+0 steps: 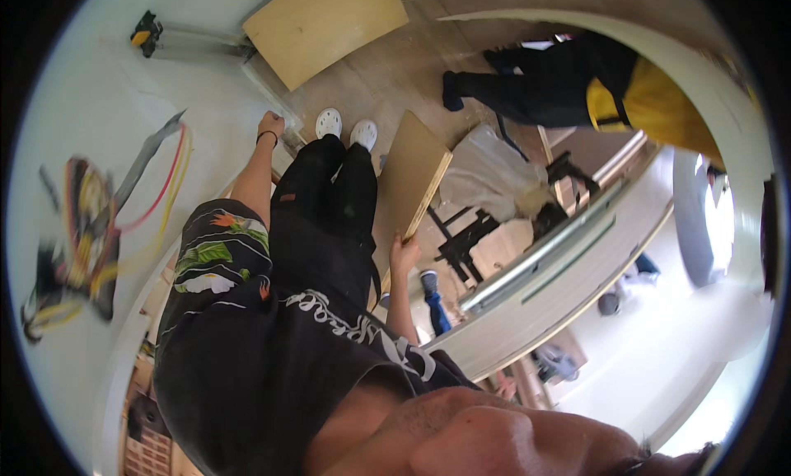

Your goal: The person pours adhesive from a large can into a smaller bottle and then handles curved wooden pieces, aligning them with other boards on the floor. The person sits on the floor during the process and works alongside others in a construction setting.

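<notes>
My right hand (404, 253) grips the lower edge of a flat wooden board (409, 167), which stands tilted beside my right leg. The board's layered pale edge faces right, and my fingers wrap round its near corner. My left arm reaches forward along the left. My left hand (270, 126), with a dark band at the wrist, is closed in a fist next to the edge of the white wall (198, 101). Whatever is inside that fist, if anything, is hidden.
A yellowish panel (325, 31) lies ahead of my white shoes (328, 122). Loose coloured wires (95, 229) hang at the left. Right of the board are a clear plastic sheet (486, 171), black metal parts (465, 245) and a long pale beam (560, 266). Another person in dark trousers (527, 97) is nearby.
</notes>
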The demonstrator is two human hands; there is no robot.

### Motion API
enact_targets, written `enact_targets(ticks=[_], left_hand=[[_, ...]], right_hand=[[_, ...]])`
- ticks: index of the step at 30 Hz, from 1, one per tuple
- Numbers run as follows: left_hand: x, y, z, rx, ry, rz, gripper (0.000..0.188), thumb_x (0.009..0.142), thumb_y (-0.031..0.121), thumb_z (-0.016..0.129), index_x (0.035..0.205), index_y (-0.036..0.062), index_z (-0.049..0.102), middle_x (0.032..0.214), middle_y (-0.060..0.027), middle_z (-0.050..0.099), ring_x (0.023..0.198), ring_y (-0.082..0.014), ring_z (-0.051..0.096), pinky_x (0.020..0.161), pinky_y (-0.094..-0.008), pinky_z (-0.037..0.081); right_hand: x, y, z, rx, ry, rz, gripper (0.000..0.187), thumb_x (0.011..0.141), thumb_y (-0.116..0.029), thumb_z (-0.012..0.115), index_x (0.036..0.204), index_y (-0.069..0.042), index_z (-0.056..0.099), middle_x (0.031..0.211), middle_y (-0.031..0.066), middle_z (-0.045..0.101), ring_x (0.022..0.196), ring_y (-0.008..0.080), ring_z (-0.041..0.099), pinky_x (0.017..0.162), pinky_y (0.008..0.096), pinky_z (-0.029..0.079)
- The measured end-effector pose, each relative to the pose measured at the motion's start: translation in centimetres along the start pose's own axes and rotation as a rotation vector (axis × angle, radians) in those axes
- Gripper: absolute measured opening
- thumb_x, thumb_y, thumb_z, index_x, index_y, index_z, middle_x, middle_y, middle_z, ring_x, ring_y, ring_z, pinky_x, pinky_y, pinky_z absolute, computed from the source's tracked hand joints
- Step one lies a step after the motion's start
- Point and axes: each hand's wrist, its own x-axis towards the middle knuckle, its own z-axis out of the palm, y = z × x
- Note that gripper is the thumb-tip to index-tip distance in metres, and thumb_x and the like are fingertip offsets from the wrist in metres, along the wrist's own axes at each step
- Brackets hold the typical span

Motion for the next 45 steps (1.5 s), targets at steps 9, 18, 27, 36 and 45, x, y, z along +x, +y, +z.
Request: enact_targets(ticks=[9, 18, 27, 36, 45], left_hand=[[18.8, -1.8, 7.4, -0.109, 0.122, -0.175, 0.047, 0.087, 0.035, 0.061, 0.115, -0.0024, 0.058, 0.114, -0.0246, 0.065, 0.109, -0.0377, 0.062, 0.095, -0.0438, 0.047], [36.3, -2.0, 7.3, -0.262, 0.367, -0.252, 0.082, 0.083, 0.054, 0.064, 0.136, -0.0045, 0.041, 0.135, -0.0273, 0.05, 0.12, -0.0397, 0.053, 0.103, -0.0438, 0.042], [39.6, -1.1, 1.7, -0.809, -0.138, -0.132, 0.092, 0.072, 0.058, 0.076, 0.136, -0.0004, 0.046, 0.13, -0.0172, 0.056, 0.122, -0.0275, 0.054, 0.103, -0.0423, 0.041], [37.2, 3.0, 0.1, -1.368, -0.291, 0.002, 0.054, 0.091, 0.027, 0.068, 0.134, 0.0013, 0.049, 0.128, -0.0111, 0.059, 0.12, -0.0226, 0.056, 0.1, -0.0361, 0.048], [36.0, 1.7, -2.9, -1.319, -0.129, 0.215, 0.056, 0.088, 0.019, 0.071, 0.133, -0.0033, 0.046, 0.126, -0.0148, 0.059, 0.109, -0.0244, 0.062, 0.089, -0.0364, 0.055]], right_hand=[[10.0, -4.0, 1.5, -0.03, -0.055, -0.26, 0.032, 0.087, -0.022, 0.069, 0.111, 0.0, 0.062, 0.076, 0.0248, 0.065, 0.071, 0.0419, 0.066, 0.059, 0.0457, 0.051], [15.2, -8.1, 4.2, -0.195, -0.185, -0.302, 0.026, 0.085, -0.019, 0.073, 0.104, -0.002, 0.067, 0.076, 0.0195, 0.068, 0.066, 0.034, 0.068, 0.057, 0.0407, 0.052], [16.7, -10.7, 5.7, -0.333, -0.283, -0.193, 0.035, 0.085, -0.02, 0.071, 0.114, -0.002, 0.065, 0.083, 0.0227, 0.068, 0.072, 0.0373, 0.068, 0.063, 0.0438, 0.054], [16.0, -15.6, 4.4, -0.215, -0.286, -0.22, 0.025, 0.084, -0.018, 0.071, 0.101, 0.001, 0.067, 0.072, 0.0167, 0.067, 0.062, 0.0287, 0.067, 0.06, 0.0384, 0.052], [15.1, -16.3, 4.5, -0.132, -0.229, -0.197, 0.022, 0.083, -0.014, 0.073, 0.093, 0.005, 0.065, 0.075, 0.0183, 0.07, 0.069, 0.0199, 0.071, 0.061, 0.0317, 0.051]])
